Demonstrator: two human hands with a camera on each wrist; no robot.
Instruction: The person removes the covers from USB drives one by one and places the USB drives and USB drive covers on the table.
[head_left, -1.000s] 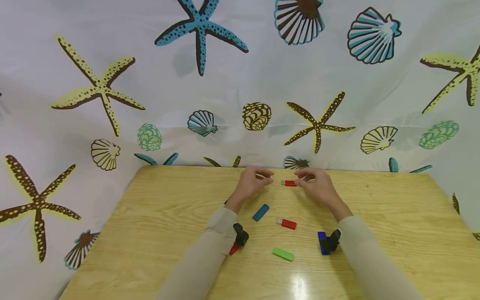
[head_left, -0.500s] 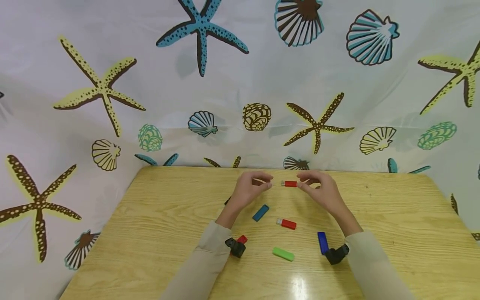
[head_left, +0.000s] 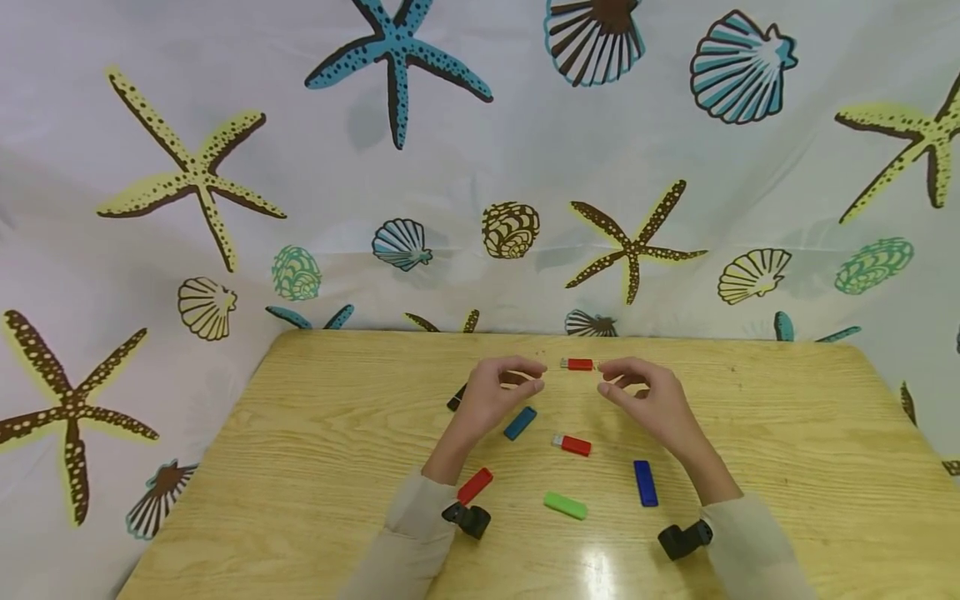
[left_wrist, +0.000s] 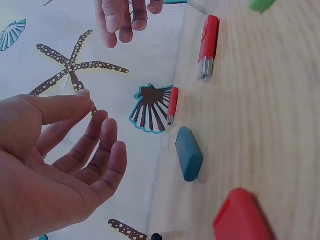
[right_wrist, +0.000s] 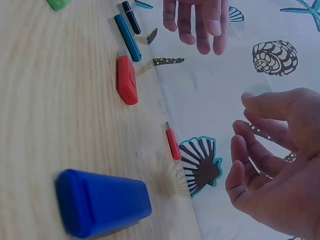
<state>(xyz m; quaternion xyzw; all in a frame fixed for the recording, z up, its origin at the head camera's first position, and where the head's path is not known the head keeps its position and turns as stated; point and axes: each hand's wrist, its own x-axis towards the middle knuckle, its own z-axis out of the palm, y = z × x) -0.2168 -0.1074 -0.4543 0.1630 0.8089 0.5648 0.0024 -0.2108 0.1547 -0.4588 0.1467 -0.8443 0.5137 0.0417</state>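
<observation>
A red USB stick with a bare metal plug lies near the back edge of the table, plug to the left. My left hand hovers left of it, fingers bent loosely with nothing in them. On the other side my right hand hangs in the air, fingertips just in front of the stick's right end; the right wrist view shows its grasp holding nothing. Below the hands lie a teal USB stick and a second red USB stick with its plug out.
Nearer the front are a green stick, a dark blue stick and a red stick beside the left sleeve. A black stick is partly covered by the left hand. A seashell-print cloth hangs behind the wooden table.
Both hands have drawn back toward the body. The right fingertips have come off the red USB stick at the back, which stays in place. The black stick is more visible.
</observation>
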